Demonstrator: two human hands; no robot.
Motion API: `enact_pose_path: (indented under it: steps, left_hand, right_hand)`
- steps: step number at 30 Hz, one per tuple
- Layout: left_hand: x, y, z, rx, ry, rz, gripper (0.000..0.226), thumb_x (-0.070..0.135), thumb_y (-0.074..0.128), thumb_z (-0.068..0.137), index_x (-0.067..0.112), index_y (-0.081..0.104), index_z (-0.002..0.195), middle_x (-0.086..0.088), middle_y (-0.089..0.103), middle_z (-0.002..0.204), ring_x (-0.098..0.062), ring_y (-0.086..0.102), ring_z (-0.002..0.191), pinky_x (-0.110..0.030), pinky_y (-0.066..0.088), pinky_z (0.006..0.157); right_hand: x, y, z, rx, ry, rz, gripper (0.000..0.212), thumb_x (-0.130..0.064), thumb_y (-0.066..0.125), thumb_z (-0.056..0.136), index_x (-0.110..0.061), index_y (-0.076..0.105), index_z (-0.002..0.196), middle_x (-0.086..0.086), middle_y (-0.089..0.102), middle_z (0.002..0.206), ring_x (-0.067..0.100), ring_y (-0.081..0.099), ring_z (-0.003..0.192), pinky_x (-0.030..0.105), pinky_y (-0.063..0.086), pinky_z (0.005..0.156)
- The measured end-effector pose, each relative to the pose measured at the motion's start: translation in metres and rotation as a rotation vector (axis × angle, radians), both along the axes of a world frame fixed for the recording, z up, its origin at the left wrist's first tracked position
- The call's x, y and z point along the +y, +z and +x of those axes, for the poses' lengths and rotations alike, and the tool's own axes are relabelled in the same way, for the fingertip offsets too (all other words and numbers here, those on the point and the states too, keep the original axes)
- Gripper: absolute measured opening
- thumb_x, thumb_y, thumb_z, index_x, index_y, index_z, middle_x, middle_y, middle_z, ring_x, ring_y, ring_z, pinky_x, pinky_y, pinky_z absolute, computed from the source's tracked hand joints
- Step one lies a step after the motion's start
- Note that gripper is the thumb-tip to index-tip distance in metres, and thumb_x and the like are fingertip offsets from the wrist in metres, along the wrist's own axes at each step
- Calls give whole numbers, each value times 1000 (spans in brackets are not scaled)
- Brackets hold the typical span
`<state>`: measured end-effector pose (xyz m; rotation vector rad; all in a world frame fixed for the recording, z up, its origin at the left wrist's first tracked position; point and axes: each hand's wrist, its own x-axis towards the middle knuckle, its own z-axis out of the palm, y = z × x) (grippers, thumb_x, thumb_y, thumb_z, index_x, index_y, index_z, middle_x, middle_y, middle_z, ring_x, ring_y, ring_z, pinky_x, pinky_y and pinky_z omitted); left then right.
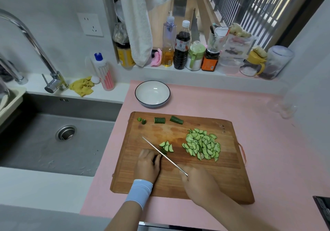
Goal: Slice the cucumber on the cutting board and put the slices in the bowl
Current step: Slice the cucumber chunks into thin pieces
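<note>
On the wooden cutting board [223, 170] my left hand [147, 164] holds down a short cucumber piece [162, 152], mostly hidden under its curled fingers. My right hand [198, 182] grips the handle of a knife [160, 151] whose blade lies against that piece. A few fresh half-round slices [167, 146] lie just past the blade. A large heap of slices [202, 144] sits to the right. Two cucumber chunks [159, 120] [176, 120] and two small ends [141, 120] lie along the board's far edge. The white bowl [142, 98] with a dark rim stands empty behind the board.
A grey sink [53, 141] with a tall tap [35, 48] lies left of the pink mat [276, 141]. Bottles and jars [182, 47] line the windowsill behind. A dish soap bottle [104, 72] and yellow cloth [82, 86] sit by the tap. A clear glass [285, 104] stands at right.
</note>
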<state>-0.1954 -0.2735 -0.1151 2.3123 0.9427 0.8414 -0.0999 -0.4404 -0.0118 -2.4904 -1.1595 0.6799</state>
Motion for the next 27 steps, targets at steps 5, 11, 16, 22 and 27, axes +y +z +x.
enact_pose_path:
  steps: [5, 11, 16, 22, 27]
  left_hand:
    - [0, -1, 0, -5, -6, -2, 14, 3, 79, 75, 9, 67, 74, -2, 60, 76, -14, 49, 78, -14, 37, 74]
    - [0, 0, 0, -24, -5, -9, 13, 2, 80, 74, 9, 70, 75, -1, 61, 76, -13, 50, 79, -13, 39, 76]
    - [1, -2, 0, -28, -12, -12, 10, 4, 80, 76, 10, 72, 78, 1, 63, 78, -12, 53, 80, -12, 40, 79]
    - [1, -1, 1, -26, -12, -11, 10, 5, 81, 76, 11, 74, 79, 2, 64, 78, -12, 55, 80, -11, 40, 81]
    - [0, 1, 1, -19, -7, -2, 11, 5, 81, 75, 10, 71, 76, 1, 63, 76, -12, 51, 80, -9, 36, 80]
  right_hand:
    - [-6, 3, -1, -13, 18, 24, 30, -38, 40, 104, -39, 62, 124, -11, 51, 67, 14, 53, 69, 30, 39, 63]
    - [-1, -2, 0, 4, 0, -3, 33, -38, 40, 103, -39, 61, 128, -12, 45, 64, 14, 48, 69, 27, 34, 57]
    - [15, 1, 1, 48, -17, -65, 23, -32, 41, 101, -25, 59, 89, -5, 54, 65, 23, 58, 69, 30, 37, 59]
    - [34, 4, 4, 69, -26, -94, 31, -30, 42, 101, -25, 50, 72, -4, 57, 67, 20, 51, 62, 31, 34, 50]
    - [32, 2, 0, 33, -7, -58, 24, -34, 40, 102, -26, 63, 100, -2, 63, 75, 25, 58, 73, 33, 42, 63]
